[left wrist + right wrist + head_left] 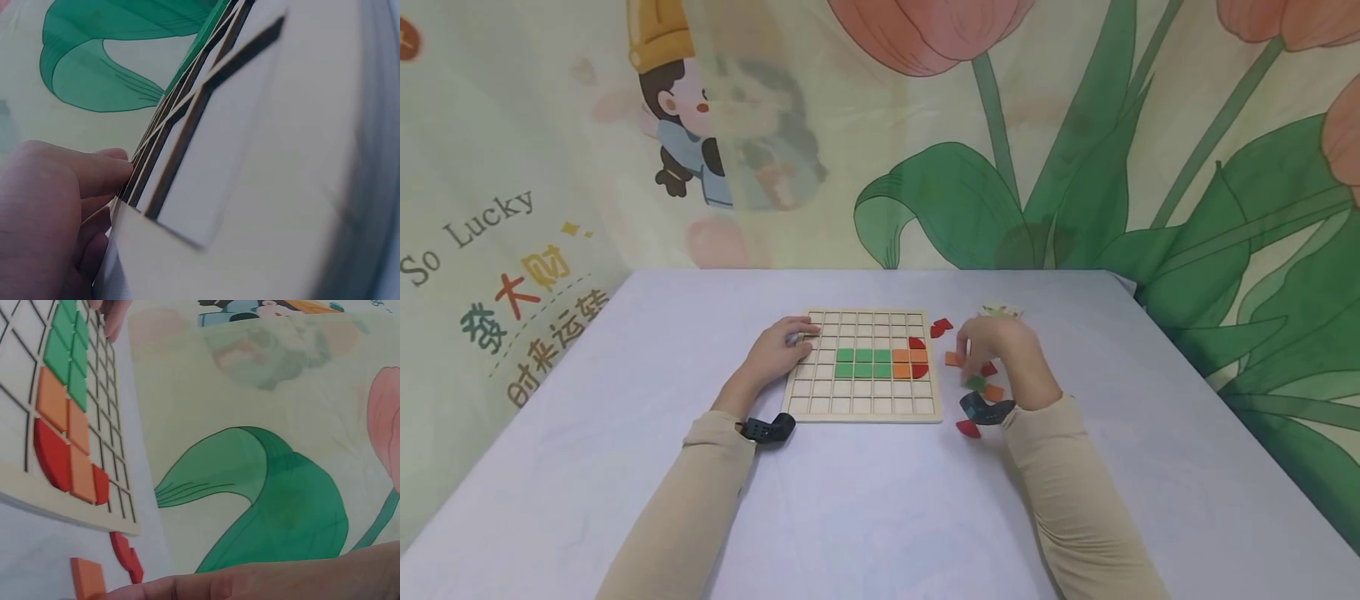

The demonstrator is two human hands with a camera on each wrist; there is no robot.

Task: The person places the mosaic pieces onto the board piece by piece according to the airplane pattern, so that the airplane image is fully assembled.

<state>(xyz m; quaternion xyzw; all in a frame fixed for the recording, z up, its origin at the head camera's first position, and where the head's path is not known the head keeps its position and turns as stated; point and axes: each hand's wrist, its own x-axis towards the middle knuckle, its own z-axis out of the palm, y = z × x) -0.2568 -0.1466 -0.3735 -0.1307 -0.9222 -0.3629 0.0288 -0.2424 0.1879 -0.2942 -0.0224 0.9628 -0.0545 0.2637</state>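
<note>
A square wooden grid board (865,406) lies on the table, bearing green tiles (864,363), orange tiles (901,364) and red rounded pieces (917,342). My left hand (777,346) rests at the board's left side, its fingers touching the rim; the left wrist view shows the fingertips (122,169) right at that edge. To the right of the board, my right hand (997,342) reaches down over loose pieces. Its fingertips are right at a loose green tile (975,383); I cannot tell whether they pinch it. The right wrist view shows only part of this hand.
Around the right hand lie loose orange tiles (993,392) and red pieces (967,429), with more red pieces (941,327) off the board's far right corner. A patterned item (1002,311) lies behind that hand. A printed cloth (820,233) hangs behind the white table (865,517).
</note>
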